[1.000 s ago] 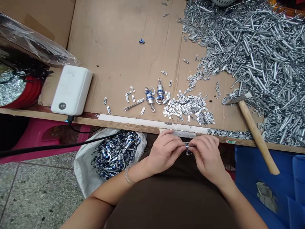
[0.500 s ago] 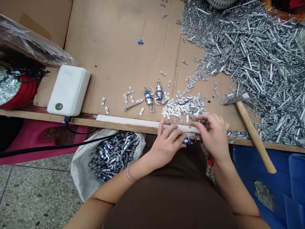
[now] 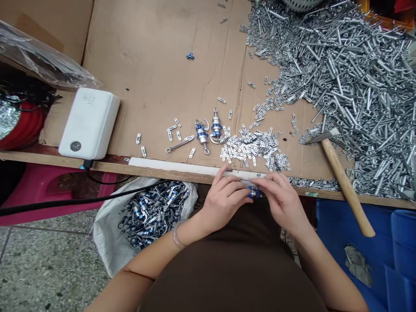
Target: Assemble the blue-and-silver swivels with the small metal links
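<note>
My left hand (image 3: 224,201) and my right hand (image 3: 282,203) meet just below the table's front edge, pinching a small blue-and-silver metal assembly (image 3: 255,193) between their fingertips. Its details are mostly hidden by my fingers. Behind my hands, a loose heap of small perforated metal strips (image 3: 253,149) lies on the cardboard. To its left lie two finished blue-and-silver assemblies (image 3: 202,135) (image 3: 216,125), with a thin metal rod (image 3: 178,145) nearby.
A large heap of silver metal pins (image 3: 351,86) and a wooden-handled hammer (image 3: 344,182) lie at right. A white sack of assemblies (image 3: 151,216) sits below left, beside a black cable (image 3: 81,199). There is a white box (image 3: 89,123) on the table and a blue crate (image 3: 351,225) at lower right.
My right hand has come back from the small strips to the assembly, and both hands now pinch it together. The view has shifted slightly.
</note>
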`<state>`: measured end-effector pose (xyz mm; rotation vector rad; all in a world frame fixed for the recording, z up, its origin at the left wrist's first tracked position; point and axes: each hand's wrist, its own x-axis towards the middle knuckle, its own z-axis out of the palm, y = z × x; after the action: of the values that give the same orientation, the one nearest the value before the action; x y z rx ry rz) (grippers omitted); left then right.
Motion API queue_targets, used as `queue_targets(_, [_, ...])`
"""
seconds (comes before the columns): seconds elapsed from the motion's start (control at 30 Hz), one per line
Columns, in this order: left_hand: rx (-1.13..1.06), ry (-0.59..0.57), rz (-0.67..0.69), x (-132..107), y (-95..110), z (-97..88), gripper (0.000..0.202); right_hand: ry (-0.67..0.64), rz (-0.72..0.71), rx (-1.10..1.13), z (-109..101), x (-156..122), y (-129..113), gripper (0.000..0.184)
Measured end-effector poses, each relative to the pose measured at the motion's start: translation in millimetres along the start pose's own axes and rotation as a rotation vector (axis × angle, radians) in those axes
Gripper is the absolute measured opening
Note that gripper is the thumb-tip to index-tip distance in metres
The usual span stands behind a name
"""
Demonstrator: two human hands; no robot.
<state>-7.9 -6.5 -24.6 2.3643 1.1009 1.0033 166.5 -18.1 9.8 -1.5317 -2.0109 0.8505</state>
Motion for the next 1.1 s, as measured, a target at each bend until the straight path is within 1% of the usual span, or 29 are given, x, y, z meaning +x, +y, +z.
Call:
queue_targets(0.1, [0.01,-0.005,-0.014,0,0,-0.1,0.008,0.16,0.047,-0.011,14,-6,-5,0.014])
queue_targets(0.17, [0.005,-0.004,-0.023,0,0,0.2,0.008,0.21,0.113,-0.069,20,-9,-7,0.008])
queue_targets(0.33, [-0.008,0.001,-0.026,-1,0,0.4,0.009,0.201,0.286,-0.288,26,-11,-8,0.012])
queue_targets(0.4, [0.011,-0.006,-0.023,-1,0,0.2,0.01,0.2,0.314,-0.292,28,-10,-9,0.011])
queue_targets(0.5, [0.063,-0.029,-0.01,0,1,0.0,0.011,0.21,0.312,-0.216,27,-6,-7,0.01])
queue_targets(0.53, [0.075,-0.037,-0.006,0,1,-0.1,0.011,0.231,0.296,-0.183,23,-5,-3,0.011])
queue_targets(0.57, [0.083,-0.04,-0.002,1,1,-0.1,0.011,0.278,0.278,-0.166,17,-3,4,0.013])
queue_targets(0.6, [0.085,-0.04,0.003,1,1,-0.1,0.011,0.362,0.273,-0.18,8,0,13,0.016])
queue_targets(0.63, [0.084,-0.037,0.007,1,1,-0.1,0.01,0.474,0.285,-0.22,-4,2,25,0.02])
queue_targets(0.67, [0.083,-0.031,0.01,1,1,-0.1,0.01,0.601,0.317,-0.307,-16,4,39,0.026])
queue_targets(0.7, [0.083,-0.026,0.011,1,1,-0.1,0.01,0.703,0.401,-0.439,-30,7,54,0.036])
queue_targets(0.73, [0.082,-0.023,0.01,1,1,0.0,0.009,0.74,0.484,-0.54,-43,8,69,0.047])
queue_targets(0.77, [0.082,-0.02,0.008,1,1,0.0,0.008,0.677,0.529,-0.589,-55,10,82,0.051])
queue_targets(0.83, [0.078,-0.017,0.005,1,1,0.1,0.007,0.556,0.541,-0.61,-69,12,98,0.044])
queue_targets(0.87, [0.075,-0.017,0.005,1,1,0.1,0.007,0.511,0.517,-0.605,-71,12,98,0.039])
queue_targets(0.9, [0.07,-0.016,0.005,2,1,0.0,0.007,0.498,0.481,-0.604,-70,10,93,0.037])
queue_targets(0.93, [0.064,-0.016,0.004,2,1,-0.2,0.008,0.497,0.44,-0.604,-65,8,84,0.036])
queue_targets(1.0, [0.048,-0.02,-0.002,2,1,-0.9,0.008,0.476,0.348,-0.594,-52,0,56,0.036])
queue_targets(1.1, [0.017,-0.033,-0.022,3,1,-2.2,0.01,0.19,0.169,-0.482,-30,-20,15,0.03])
